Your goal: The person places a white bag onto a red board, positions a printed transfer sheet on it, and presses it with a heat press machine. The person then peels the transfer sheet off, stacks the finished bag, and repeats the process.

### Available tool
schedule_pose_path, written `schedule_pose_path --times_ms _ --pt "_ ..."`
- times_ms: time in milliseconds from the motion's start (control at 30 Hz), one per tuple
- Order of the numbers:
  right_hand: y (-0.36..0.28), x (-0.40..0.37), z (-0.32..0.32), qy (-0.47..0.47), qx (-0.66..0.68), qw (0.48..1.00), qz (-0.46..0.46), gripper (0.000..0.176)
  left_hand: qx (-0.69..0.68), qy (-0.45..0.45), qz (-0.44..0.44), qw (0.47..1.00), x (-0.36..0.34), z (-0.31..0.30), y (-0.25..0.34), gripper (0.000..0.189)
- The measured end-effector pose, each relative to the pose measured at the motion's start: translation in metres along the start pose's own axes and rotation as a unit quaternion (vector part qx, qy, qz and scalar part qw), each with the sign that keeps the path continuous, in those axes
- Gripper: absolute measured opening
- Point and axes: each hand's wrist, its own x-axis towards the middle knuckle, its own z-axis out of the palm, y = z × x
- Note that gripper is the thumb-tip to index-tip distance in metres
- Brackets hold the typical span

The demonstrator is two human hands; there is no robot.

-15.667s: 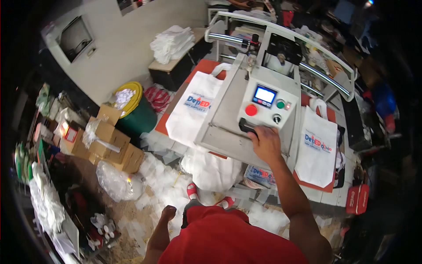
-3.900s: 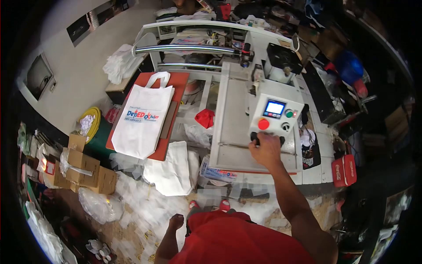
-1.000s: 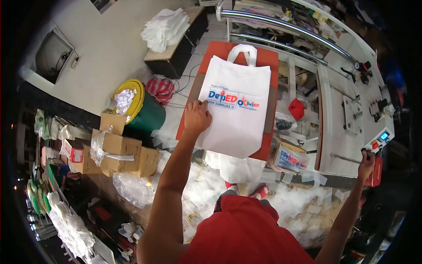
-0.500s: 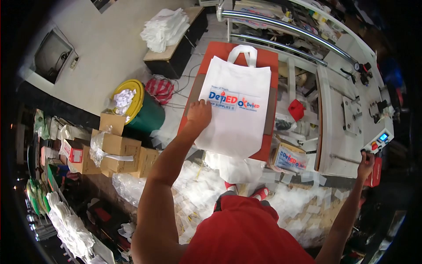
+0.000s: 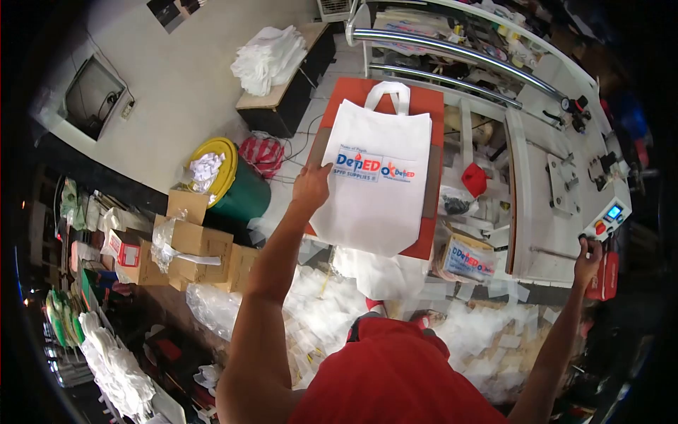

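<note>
A white tote bag [image 5: 374, 205] with printed lettering lies flat on a red-orange pad [image 5: 424, 99], its handle loop toward the far side. My left hand [image 5: 311, 186] is at the bag's left edge, beside the print, with its fingers bent; whether it pinches anything cannot be made out. At the right, my right hand [image 5: 587, 260] is at the lower corner of the machine's control panel [image 5: 609, 218], by a dark knob. Its fingers are curled, and what they touch is too small to tell.
Chrome bars [image 5: 452, 46] cross behind the pad. A green bin [image 5: 244, 191] with a yellow rim and cardboard boxes [image 5: 201, 251] stand at the left. White bags [image 5: 268, 60] are piled on a far table. A box of printed sheets [image 5: 466, 258] sits right of the pad.
My left hand has moved left, off the print to the bag's edge. My right hand stays by the control panel. The camera view has shifted slightly.
</note>
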Motion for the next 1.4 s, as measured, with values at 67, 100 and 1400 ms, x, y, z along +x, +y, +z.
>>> schedule_pose_path --times_ms 67,100,1400 --pt "-0.001 0.0 -0.001 0.003 -0.013 1.0 0.005 0.021 0.014 0.001 0.014 1.0 -0.008 0.005 0.005 0.05" --pt "-0.003 0.0 -0.001 0.004 -0.025 1.0 0.008 0.021 0.027 0.001 0.025 0.999 -0.011 0.009 0.006 0.055" --pt "-0.133 -0.131 0.022 0.005 0.086 0.99 0.113 0.013 -0.347 0.313 -0.22 0.857 -0.15 0.057 -0.025 0.02"
